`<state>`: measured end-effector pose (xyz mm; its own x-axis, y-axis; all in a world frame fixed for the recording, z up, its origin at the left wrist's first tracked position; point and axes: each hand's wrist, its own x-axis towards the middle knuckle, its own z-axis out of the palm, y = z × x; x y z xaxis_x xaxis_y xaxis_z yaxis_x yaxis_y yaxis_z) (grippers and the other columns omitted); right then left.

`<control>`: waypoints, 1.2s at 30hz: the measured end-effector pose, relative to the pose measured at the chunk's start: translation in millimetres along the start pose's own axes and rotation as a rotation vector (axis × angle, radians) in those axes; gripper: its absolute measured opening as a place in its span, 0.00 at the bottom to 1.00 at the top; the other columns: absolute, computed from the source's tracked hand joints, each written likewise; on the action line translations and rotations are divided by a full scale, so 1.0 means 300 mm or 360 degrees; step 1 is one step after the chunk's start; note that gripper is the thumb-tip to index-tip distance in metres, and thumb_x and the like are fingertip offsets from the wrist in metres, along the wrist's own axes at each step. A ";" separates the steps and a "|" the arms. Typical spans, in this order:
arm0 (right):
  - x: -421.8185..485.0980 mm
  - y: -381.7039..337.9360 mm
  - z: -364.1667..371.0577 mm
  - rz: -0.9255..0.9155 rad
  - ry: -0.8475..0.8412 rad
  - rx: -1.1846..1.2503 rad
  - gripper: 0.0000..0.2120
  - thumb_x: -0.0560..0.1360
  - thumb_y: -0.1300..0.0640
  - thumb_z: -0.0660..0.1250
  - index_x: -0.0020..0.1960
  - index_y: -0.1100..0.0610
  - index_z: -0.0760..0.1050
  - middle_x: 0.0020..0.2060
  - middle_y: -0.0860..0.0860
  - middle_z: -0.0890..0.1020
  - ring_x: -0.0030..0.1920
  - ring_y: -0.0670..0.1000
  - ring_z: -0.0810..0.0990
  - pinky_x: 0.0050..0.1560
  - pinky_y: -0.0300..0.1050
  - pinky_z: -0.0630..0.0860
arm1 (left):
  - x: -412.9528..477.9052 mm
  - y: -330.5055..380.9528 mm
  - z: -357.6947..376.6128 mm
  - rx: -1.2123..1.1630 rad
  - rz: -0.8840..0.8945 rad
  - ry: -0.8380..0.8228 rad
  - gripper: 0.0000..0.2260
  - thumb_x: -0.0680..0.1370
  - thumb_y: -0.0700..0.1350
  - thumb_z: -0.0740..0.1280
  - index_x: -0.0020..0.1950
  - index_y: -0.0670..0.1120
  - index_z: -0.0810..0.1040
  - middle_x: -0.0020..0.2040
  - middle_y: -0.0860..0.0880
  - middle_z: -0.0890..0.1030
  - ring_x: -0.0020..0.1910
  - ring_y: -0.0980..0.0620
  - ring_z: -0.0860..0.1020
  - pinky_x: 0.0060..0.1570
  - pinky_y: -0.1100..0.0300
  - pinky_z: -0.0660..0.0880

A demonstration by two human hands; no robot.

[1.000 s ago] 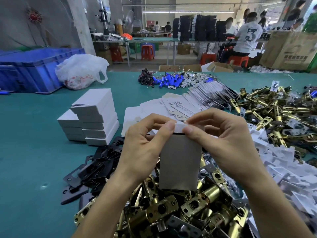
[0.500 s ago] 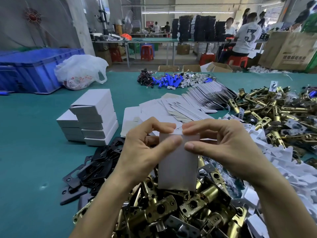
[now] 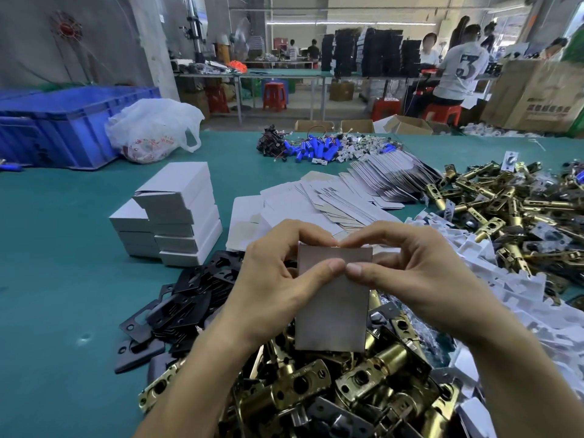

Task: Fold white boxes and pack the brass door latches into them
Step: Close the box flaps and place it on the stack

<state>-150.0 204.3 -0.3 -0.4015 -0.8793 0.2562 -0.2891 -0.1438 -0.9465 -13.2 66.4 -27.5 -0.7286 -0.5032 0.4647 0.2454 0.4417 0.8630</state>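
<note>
1. Head cam: left hand point(image 3: 271, 279) & right hand point(image 3: 420, 273) are holding a white box point(image 3: 333, 305) upright at frame centre, just above the near heap of brass latches point(image 3: 316, 390) at 6 o'clock.
2. Fingers point(image 3: 328, 267) of both hands are pinching the box's top end. Thumbs are meeting on the near face & index tips are pressing along the top edge, prob. tucking the end flap shut. Can't tell whether a latch is sitting inside.
3. Supplies are lying round the hands, prob. so each is staying within reach:
   - stack of folded boxes point(image 3: 177, 213) at 10 o'clock
   - flat blanks point(image 3: 316, 200) at 12
   - black plates point(image 3: 189, 295) at 9
   - white inserts point(image 3: 505, 279) at 3
   - all are resting on the green tabletop point(image 3: 63, 279).
4. Writing:
   - a big "3" is showing on a shirt point(image 3: 464, 66) at 1 o'clock
   - print on the cardboard carton point(image 3: 543, 96) & red print on the plastic bag point(image 3: 151, 134) at 11 are coming out too blurred to read
   - the box's near face is showing no label.
</note>
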 end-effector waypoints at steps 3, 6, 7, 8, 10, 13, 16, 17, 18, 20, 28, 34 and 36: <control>0.001 0.009 0.000 -0.0011 0.0035 0.0007 0.14 0.66 0.55 0.75 0.51 0.52 0.83 0.42 0.68 0.84 0.46 0.68 0.84 0.51 0.72 0.78 | -0.001 0.000 0.001 -0.0059 -0.0115 -0.0005 0.11 0.70 0.51 0.77 0.51 0.56 0.82 0.49 0.50 0.86 0.46 0.49 0.85 0.43 0.44 0.84; 0.004 0.011 -0.005 -0.0084 0.0173 0.0076 0.13 0.65 0.58 0.74 0.49 0.52 0.84 0.45 0.55 0.86 0.41 0.59 0.87 0.40 0.53 0.84 | -0.002 -0.006 -0.006 -0.0084 -0.0280 -0.0162 0.26 0.67 0.50 0.79 0.60 0.65 0.74 0.51 0.50 0.84 0.45 0.50 0.85 0.43 0.53 0.83; 0.006 0.009 -0.008 -0.0117 0.0259 0.0130 0.13 0.64 0.58 0.74 0.49 0.52 0.83 0.46 0.53 0.86 0.40 0.56 0.86 0.37 0.47 0.84 | -0.004 -0.007 -0.009 -0.0091 -0.0339 -0.0228 0.33 0.65 0.51 0.80 0.64 0.70 0.70 0.52 0.49 0.84 0.46 0.50 0.85 0.43 0.55 0.83; 0.009 0.008 -0.012 -0.0141 0.0349 0.0211 0.13 0.64 0.58 0.74 0.49 0.52 0.83 0.46 0.52 0.86 0.40 0.55 0.86 0.36 0.44 0.83 | -0.005 -0.009 -0.011 -0.0104 -0.0407 -0.0267 0.36 0.64 0.53 0.80 0.65 0.72 0.67 0.51 0.48 0.85 0.45 0.49 0.86 0.42 0.55 0.83; 0.015 0.006 -0.018 -0.0149 0.0500 0.0391 0.14 0.64 0.58 0.73 0.50 0.53 0.82 0.45 0.53 0.86 0.40 0.53 0.86 0.35 0.43 0.82 | -0.002 -0.008 -0.015 -0.0151 -0.0538 -0.0247 0.34 0.62 0.58 0.79 0.64 0.71 0.69 0.49 0.47 0.84 0.41 0.44 0.86 0.41 0.48 0.83; 0.018 0.006 -0.011 -0.0115 0.0577 0.0403 0.17 0.64 0.56 0.74 0.53 0.53 0.81 0.45 0.51 0.86 0.43 0.54 0.87 0.36 0.43 0.82 | 0.000 -0.011 -0.018 -0.0128 -0.0520 -0.0136 0.25 0.62 0.61 0.77 0.58 0.64 0.77 0.49 0.48 0.84 0.42 0.44 0.86 0.42 0.48 0.84; 0.018 0.013 0.008 -0.0011 0.0556 0.0246 0.22 0.69 0.56 0.74 0.62 0.46 0.77 0.53 0.50 0.83 0.47 0.55 0.86 0.44 0.48 0.84 | 0.008 -0.021 -0.027 -0.0162 -0.0477 0.0065 0.22 0.64 0.57 0.78 0.56 0.59 0.80 0.50 0.47 0.84 0.42 0.48 0.86 0.37 0.58 0.81; 0.017 0.018 0.009 0.0031 0.0551 0.0185 0.23 0.71 0.56 0.74 0.64 0.43 0.75 0.56 0.50 0.81 0.48 0.54 0.86 0.46 0.50 0.84 | 0.015 -0.026 -0.035 -0.0192 -0.0479 0.0181 0.21 0.66 0.53 0.79 0.57 0.57 0.80 0.50 0.47 0.85 0.42 0.49 0.86 0.36 0.58 0.81; 0.016 0.021 0.009 0.0068 0.0548 0.0133 0.22 0.73 0.55 0.73 0.64 0.41 0.74 0.57 0.49 0.80 0.48 0.54 0.86 0.48 0.50 0.84 | 0.023 -0.033 -0.047 -0.0253 -0.0482 0.0330 0.19 0.68 0.50 0.79 0.57 0.55 0.79 0.49 0.48 0.85 0.41 0.49 0.86 0.35 0.57 0.81; 0.013 0.021 0.004 0.0106 0.0549 0.0092 0.19 0.75 0.55 0.72 0.62 0.41 0.74 0.55 0.48 0.81 0.47 0.52 0.86 0.48 0.49 0.84 | 0.034 -0.047 -0.087 -0.0391 -0.0464 0.0685 0.14 0.71 0.46 0.78 0.54 0.50 0.80 0.42 0.50 0.86 0.35 0.50 0.84 0.30 0.57 0.80; -0.008 0.025 0.014 0.0208 0.0430 0.0117 0.11 0.76 0.56 0.71 0.56 0.47 0.79 0.45 0.45 0.85 0.44 0.50 0.86 0.45 0.46 0.84 | -0.060 -0.182 -0.289 -0.0100 -0.0606 0.1573 0.24 0.70 0.46 0.79 0.58 0.49 0.70 0.45 0.49 0.80 0.24 0.60 0.77 0.22 0.62 0.73; -0.034 0.094 0.038 0.0422 0.0409 -0.0218 0.08 0.77 0.55 0.71 0.54 0.47 0.79 0.47 0.48 0.84 0.46 0.47 0.84 0.45 0.45 0.79 | -0.168 -0.270 -0.350 0.0123 -0.0804 0.1920 0.20 0.72 0.53 0.74 0.53 0.55 0.65 0.41 0.53 0.78 0.18 0.55 0.76 0.33 0.56 0.76; -0.023 0.111 0.030 0.0402 0.0439 -0.0428 0.06 0.77 0.54 0.70 0.53 0.47 0.79 0.46 0.45 0.83 0.44 0.39 0.82 0.40 0.35 0.77 | -0.193 -0.279 -0.377 0.0256 -0.0842 0.1967 0.19 0.71 0.56 0.72 0.54 0.57 0.66 0.42 0.54 0.78 0.24 0.50 0.79 0.33 0.57 0.74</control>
<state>-149.1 201.6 -35.3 -0.6941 -0.7127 0.1012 -0.3530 0.2145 -0.9107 80.7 -25.4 -104.1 0.3559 -0.9339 0.0331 -0.0218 0.0271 0.9994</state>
